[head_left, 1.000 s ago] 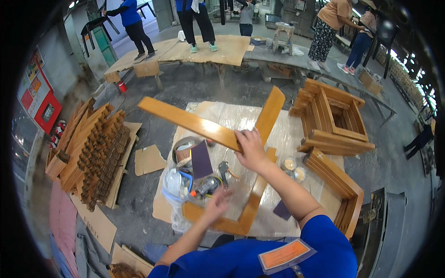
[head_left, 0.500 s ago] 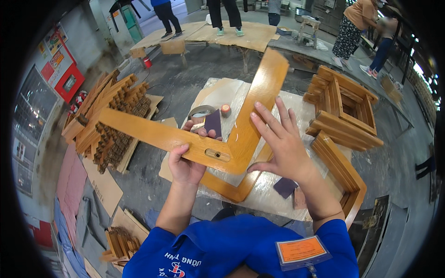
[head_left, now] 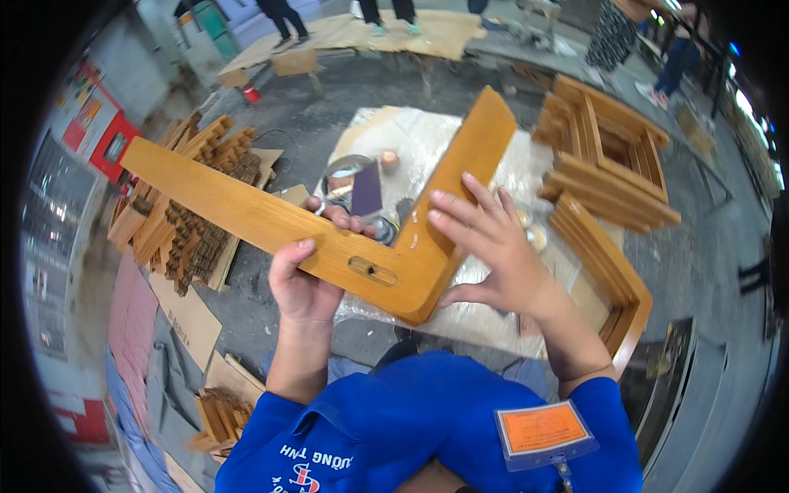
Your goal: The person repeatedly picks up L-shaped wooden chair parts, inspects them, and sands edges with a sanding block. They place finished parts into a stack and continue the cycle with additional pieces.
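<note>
An L-shaped varnished wooden frame piece (head_left: 222,201) is raised in front of me, its corner toward my body and a slotted hole near that corner. My left hand (head_left: 304,275) is closed round its left arm, thumb on top and fingers curled underneath. My right hand (head_left: 493,246) lies against the other arm, fingers stretched out and spread, with the thumb by the outer edge near the corner. Just beyond my left fingertips shows a dark purple sheet (head_left: 367,189), like sandpaper; whether those fingers touch it I cannot tell.
A plastic-covered work surface (head_left: 394,123) lies below, bearing a roll of tape (head_left: 347,167). Stacked wooden frames (head_left: 604,152) and L-shaped pieces (head_left: 600,271) stand at right. A pile of wooden parts (head_left: 185,222) is at left. People stand near a low platform (head_left: 353,37) at the back.
The frame piece has shifted left and tilted, its left end now higher. Both hands moved with it. A second L-shaped piece that showed beneath it no longer shows.
</note>
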`<control>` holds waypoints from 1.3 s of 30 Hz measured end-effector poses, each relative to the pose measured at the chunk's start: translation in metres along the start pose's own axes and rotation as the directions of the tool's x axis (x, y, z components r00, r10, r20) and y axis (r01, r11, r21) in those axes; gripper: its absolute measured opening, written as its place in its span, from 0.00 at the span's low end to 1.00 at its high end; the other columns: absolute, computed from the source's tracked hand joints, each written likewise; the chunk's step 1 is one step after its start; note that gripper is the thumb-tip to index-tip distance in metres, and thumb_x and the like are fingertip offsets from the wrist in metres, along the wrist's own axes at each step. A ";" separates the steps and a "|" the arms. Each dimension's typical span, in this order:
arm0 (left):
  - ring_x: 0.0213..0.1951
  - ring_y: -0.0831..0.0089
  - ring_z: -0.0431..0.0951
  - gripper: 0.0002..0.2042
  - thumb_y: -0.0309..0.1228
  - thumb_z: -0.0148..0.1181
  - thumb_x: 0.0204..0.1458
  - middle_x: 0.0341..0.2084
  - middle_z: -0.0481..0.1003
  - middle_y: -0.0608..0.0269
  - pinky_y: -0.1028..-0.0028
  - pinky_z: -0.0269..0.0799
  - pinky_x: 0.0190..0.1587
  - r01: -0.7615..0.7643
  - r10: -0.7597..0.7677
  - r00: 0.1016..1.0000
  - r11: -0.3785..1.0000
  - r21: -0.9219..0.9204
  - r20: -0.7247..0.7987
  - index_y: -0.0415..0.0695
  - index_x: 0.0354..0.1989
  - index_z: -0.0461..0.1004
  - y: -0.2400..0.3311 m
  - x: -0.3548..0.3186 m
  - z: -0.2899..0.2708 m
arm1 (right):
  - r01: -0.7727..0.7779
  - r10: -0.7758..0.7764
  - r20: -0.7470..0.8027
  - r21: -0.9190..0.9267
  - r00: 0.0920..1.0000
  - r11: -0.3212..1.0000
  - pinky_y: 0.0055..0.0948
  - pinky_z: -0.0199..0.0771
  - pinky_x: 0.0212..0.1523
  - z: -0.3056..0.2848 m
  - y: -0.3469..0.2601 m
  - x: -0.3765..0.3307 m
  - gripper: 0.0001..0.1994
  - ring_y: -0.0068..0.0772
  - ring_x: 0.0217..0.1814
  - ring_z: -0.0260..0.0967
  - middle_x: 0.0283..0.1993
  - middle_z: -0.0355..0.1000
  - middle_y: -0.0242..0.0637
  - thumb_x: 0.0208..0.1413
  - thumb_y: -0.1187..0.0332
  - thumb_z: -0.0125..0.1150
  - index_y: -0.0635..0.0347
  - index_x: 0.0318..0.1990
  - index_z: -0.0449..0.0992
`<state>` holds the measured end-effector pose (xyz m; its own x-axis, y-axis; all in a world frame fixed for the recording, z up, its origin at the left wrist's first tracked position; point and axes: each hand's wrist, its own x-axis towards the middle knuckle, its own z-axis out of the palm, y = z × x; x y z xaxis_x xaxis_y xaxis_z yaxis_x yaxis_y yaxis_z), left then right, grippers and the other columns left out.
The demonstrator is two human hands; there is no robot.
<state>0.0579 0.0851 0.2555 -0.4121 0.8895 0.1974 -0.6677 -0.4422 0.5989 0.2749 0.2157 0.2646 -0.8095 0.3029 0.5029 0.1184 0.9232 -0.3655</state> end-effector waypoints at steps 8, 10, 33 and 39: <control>0.43 0.63 0.65 0.25 0.30 0.54 0.43 0.37 0.63 0.57 0.57 0.64 0.54 0.194 -0.187 0.979 0.976 0.098 -0.084 0.41 0.52 0.58 -0.011 -0.014 -0.036 | -0.435 0.818 -0.396 0.704 0.417 0.562 0.26 0.68 0.50 0.023 0.168 -0.161 0.16 0.27 0.49 0.69 0.48 0.73 0.37 0.53 0.72 0.60 0.61 0.50 0.73; 0.42 0.63 0.65 0.23 0.30 0.54 0.44 0.35 0.62 0.58 0.58 0.64 0.54 0.212 -0.206 0.976 0.973 0.093 -0.072 0.41 0.50 0.58 -0.013 -0.015 -0.046 | -0.760 0.870 -0.356 0.440 0.342 0.479 0.28 0.72 0.41 0.059 0.192 -0.203 0.12 0.26 0.40 0.73 0.38 0.76 0.38 0.52 0.71 0.61 0.63 0.45 0.76; 0.34 0.65 0.69 0.24 0.38 0.57 0.41 0.30 0.65 0.60 0.62 0.68 0.44 0.094 -0.075 0.979 0.991 0.092 -0.187 0.41 0.46 0.62 -0.003 -0.007 -0.008 | -0.634 0.810 0.166 -0.543 0.562 0.551 0.40 0.74 0.43 0.219 0.246 -0.218 0.09 0.47 0.43 0.71 0.42 0.70 0.47 0.51 0.73 0.51 0.64 0.35 0.77; 0.34 0.65 0.69 0.25 0.38 0.55 0.41 0.30 0.66 0.59 0.62 0.67 0.44 -0.050 0.080 0.980 0.985 0.165 -0.183 0.40 0.49 0.61 -0.001 -0.001 -0.001 | -0.620 0.616 -0.139 0.022 0.775 0.785 0.35 0.71 0.41 0.165 0.180 -0.169 0.07 0.46 0.41 0.70 0.37 0.70 0.48 0.50 0.78 0.54 0.66 0.37 0.74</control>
<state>0.0584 0.0844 0.2540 -0.5705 0.8152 0.0998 -0.5350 -0.4611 0.7080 0.3380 0.2917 -0.0156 -0.4750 0.8365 0.2733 0.5819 0.5315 -0.6156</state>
